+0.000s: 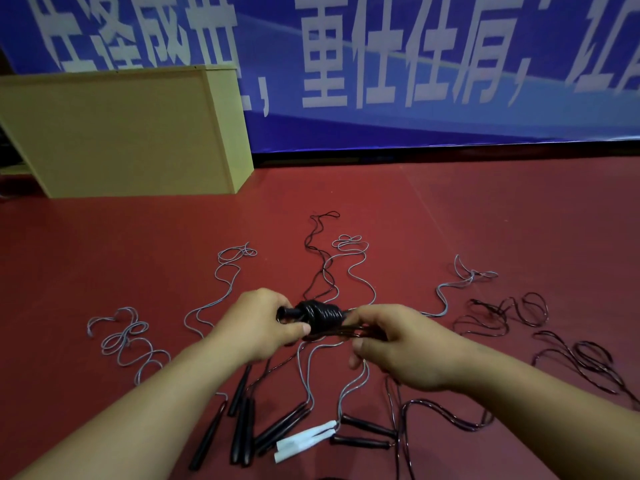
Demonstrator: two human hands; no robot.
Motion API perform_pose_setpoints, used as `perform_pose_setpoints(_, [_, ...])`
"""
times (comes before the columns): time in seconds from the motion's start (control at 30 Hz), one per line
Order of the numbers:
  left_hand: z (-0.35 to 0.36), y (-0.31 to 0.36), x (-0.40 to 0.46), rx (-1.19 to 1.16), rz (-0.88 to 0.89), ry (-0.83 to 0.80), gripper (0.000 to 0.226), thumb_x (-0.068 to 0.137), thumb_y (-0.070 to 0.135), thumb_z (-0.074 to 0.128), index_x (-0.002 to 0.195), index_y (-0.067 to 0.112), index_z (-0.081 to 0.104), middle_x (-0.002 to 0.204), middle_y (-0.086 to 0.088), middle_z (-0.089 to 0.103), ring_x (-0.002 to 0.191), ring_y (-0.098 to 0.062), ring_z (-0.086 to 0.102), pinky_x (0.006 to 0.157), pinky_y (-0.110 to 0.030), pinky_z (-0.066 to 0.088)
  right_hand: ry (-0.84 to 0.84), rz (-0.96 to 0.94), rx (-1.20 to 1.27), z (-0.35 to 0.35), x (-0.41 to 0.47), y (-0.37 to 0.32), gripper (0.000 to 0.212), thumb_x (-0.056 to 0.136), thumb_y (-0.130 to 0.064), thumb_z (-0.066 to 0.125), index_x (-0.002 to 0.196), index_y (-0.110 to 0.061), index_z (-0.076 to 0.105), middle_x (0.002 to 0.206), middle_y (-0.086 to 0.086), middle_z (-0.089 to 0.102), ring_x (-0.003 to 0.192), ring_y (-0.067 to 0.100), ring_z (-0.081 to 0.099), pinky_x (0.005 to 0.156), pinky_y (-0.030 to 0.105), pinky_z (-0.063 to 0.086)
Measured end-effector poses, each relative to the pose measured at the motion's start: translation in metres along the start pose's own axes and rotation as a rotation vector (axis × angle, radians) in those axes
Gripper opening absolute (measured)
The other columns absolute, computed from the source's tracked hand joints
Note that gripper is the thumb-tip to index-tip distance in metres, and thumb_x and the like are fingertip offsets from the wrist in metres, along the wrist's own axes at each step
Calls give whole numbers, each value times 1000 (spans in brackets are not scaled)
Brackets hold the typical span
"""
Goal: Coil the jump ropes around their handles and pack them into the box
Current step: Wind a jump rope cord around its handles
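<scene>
1. The left hand (258, 323) grips black handles (289, 311) wound with coiled rope (323, 315), above the middle floor.
2. The right hand (401, 348) pinches, seemingly, rope strands (346, 332).
3. The box (117, 133) stands far left.

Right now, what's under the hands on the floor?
Below the left hand and right hand, which hold a black coiled rope, lie black handles, white handles and grey ropes on the red floor. The arms hide parts of them.

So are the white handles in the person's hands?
No, the white handles lie on the red floor while both hands hold a black rope bundle.
</scene>
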State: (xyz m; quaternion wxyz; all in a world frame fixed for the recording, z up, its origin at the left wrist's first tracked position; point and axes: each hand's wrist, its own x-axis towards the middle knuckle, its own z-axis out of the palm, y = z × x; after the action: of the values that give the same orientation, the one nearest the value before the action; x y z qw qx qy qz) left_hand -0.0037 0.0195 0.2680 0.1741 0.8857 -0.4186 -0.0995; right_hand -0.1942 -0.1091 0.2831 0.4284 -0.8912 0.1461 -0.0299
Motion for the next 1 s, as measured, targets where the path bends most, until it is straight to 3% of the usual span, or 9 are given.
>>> perform_pose_setpoints(0.13, [3, 4, -6, 66, 166, -168, 20, 81, 45, 72, 79, 29, 60, 68, 9, 57, 64, -11, 53, 57, -27, 38, 74, -11, -71, -5, 2, 6, 15, 96, -16, 55, 90, -23, 66, 76, -8, 72, 54, -2, 50, 54, 13, 37])
perform_pose_setpoints(0.33, [10, 20, -15, 97, 321, -336, 21, 86, 37, 68, 103, 25, 65, 88, 4, 66, 83, -17, 61, 73, -28, 47, 169, -19, -93, -5, 7, 16, 11, 95, -20, 59, 95, -24, 69, 80, -7, 72, 76, 4, 65, 73, 22, 51])
perform_pose_setpoints(0.47, [9, 25, -20, 70, 376, -405, 18, 87, 37, 68, 101, 26, 65, 71, 7, 57, 67, -12, 52, 61, -25, 42, 181, -59, -154, -5, 10, 17, 11, 94, -21, 61, 94, -24, 71, 81, -10, 71, 78, 1, 63, 75, 20, 49])
perform_pose_setpoints(0.6, [8, 22, -25, -184, 390, -563, 28, 83, 41, 68, 106, 27, 66, 92, -5, 70, 86, -27, 63, 85, -41, 53, 167, -51, -127, -8, 12, 20, 8, 91, -25, 67, 85, -30, 70, 75, -9, 70, 70, -1, 62, 70, 17, 48])
perform_pose_setpoints(0.73, [-4, 24, -30, -584, 385, -715, 10, 91, 15, 68, 101, 12, 68, 83, 3, 62, 76, -10, 54, 74, -26, 44, 163, -21, 81, -15, 13, 17, 11, 84, -22, 75, 75, -26, 68, 60, -13, 63, 57, -4, 54, 60, 12, 43])
perform_pose_setpoints(0.8, [-8, 25, -32, -713, 407, -728, 13, 91, 5, 66, 105, 5, 67, 84, 5, 61, 77, -6, 53, 72, -19, 44, 188, -5, 181, -17, 14, 15, 12, 77, -28, 77, 75, -18, 69, 57, -12, 60, 56, 1, 52, 59, 17, 43])
perform_pose_setpoints(0.9, [-11, 26, -31, -851, 428, -660, 35, 87, 16, 70, 113, -6, 63, 92, -6, 59, 81, -9, 53, 73, -19, 45, 107, 47, 265, -22, 8, 0, 38, 80, -26, 70, 80, 12, 66, 66, 14, 66, 62, 10, 59, 74, 29, 49])
perform_pose_setpoints(0.97, [-13, 26, -30, -933, 419, -580, 48, 82, 25, 74, 115, -7, 62, 94, -10, 59, 82, -11, 56, 73, -19, 47, 39, 170, 243, -23, 2, -6, 37, 95, -4, 55, 90, 33, 54, 94, 41, 62, 80, 19, 64, 80, 11, 47])
perform_pose_setpoints(1.0, [-13, 26, -30, -980, 397, -537, 49, 81, 25, 73, 115, -9, 61, 92, -11, 60, 79, -11, 57, 70, -19, 47, 40, 148, 228, -20, 0, -8, 26, 96, 2, 51, 90, 26, 58, 93, 39, 61, 71, 20, 59, 71, 11, 48])
